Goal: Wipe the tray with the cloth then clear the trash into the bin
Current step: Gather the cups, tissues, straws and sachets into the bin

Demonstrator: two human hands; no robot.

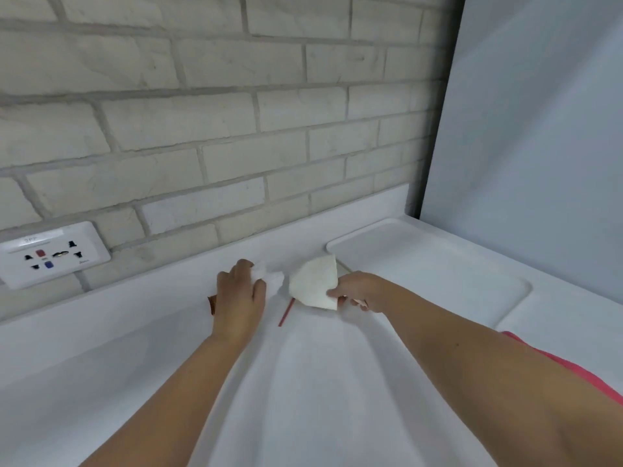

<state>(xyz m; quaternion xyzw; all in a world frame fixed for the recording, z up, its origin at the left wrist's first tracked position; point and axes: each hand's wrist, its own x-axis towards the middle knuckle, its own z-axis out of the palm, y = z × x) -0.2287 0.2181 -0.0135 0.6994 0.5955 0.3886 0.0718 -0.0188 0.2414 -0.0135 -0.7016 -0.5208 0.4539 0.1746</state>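
Reaching in from the bottom edge, two bare forearms stretch across the white counter (320,399), and a pink sleeve (573,369) shows at 4 o'clock of the frame. Just left of centre the left hand (241,294) lies palm down, its fingers curled round a crumpled white wad (269,276) that sticks out at the hand's 1 o'clock. A brown scrap (211,304) peeks from under this hand at its 9 o'clock; what it is cannot be told. A thin red stick (286,313) lies on the counter between the two hands, at 4 o'clock of the left one.

The right hand (357,289) pinches a folded white sheet (315,284) at its near right corner, thumb on top and the other fingers tucked beneath. Whether this sheet is cloth or paper I cannot tell. It fans out toward the hand's 10 o'clock, its far tip just beside the near left corner of the tray (438,264).

The tray lies flat on the counter at 1 o'clock of the right hand, close to a pale panel (539,129). Behind stands the brick wall (236,112), with a socket plate (50,256) at 9 o'clock.
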